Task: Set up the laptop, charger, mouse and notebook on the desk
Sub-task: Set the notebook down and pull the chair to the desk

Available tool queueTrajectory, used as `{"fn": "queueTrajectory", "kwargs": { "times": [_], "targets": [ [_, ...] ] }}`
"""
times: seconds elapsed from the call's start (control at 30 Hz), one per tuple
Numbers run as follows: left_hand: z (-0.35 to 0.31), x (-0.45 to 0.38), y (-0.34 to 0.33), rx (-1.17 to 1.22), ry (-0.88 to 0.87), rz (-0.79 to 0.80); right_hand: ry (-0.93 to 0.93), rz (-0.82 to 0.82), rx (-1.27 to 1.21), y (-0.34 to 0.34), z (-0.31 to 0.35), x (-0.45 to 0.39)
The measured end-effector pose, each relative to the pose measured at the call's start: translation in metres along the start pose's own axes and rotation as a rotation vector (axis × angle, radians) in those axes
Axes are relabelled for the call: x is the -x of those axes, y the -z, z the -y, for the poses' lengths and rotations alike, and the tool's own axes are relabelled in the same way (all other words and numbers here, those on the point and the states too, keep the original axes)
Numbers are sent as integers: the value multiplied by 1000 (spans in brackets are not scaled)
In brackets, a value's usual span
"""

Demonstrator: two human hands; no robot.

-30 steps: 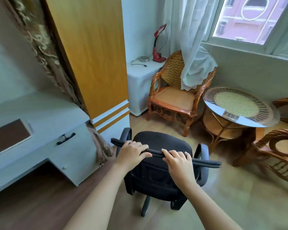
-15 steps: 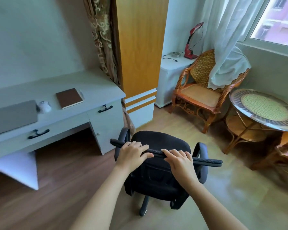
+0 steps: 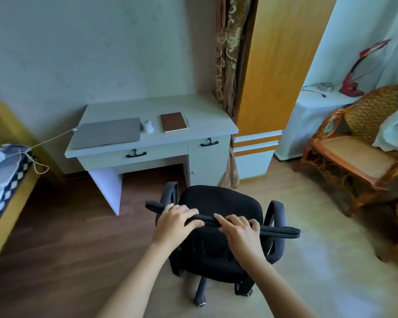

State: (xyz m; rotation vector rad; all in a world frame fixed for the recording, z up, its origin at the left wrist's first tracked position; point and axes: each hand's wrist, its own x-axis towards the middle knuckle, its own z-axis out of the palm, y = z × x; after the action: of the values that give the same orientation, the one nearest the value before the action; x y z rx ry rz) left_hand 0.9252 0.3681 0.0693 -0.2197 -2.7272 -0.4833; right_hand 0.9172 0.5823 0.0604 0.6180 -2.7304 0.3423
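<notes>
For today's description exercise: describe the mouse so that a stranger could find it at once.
Find the pale grey desk against the wall. On its top, the mouse sits between the closed grey laptop and the brown notebook. It is the only small, rounded, white thing there.

The single head-worn camera looked forward and steeply down from standing height. A black swivel office chair [image 3: 218,216] sat close below; the pale grey wooden desk [image 3: 193,111] lay farther off toward eleven o'clock.

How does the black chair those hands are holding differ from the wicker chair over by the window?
The black office chair has a dark padded seat; the wicker chair is woven cane on a brown frame with a pale seat. The black office chair stands on a wheeled base, the wicker chair on fixed legs. The left hand and right hand grip the black one's backrest; nobody touches the wicker one. Both have armrests.
</notes>
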Motion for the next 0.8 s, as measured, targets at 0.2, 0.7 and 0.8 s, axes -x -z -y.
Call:
{"fn": "queueTrajectory", "kwargs": {
  "times": [0.2,0.7,0.8],
  "targets": [
    [26,21,15,-28,163,-98,157,-16,-5,-13,29,-34],
    [186,0,56,-9,273,-131,263,-18,-18,-79,148,-140],
    [220,-10,64,-22,284,-116,274,0,-28,-91,171,-168]
  ]
}}
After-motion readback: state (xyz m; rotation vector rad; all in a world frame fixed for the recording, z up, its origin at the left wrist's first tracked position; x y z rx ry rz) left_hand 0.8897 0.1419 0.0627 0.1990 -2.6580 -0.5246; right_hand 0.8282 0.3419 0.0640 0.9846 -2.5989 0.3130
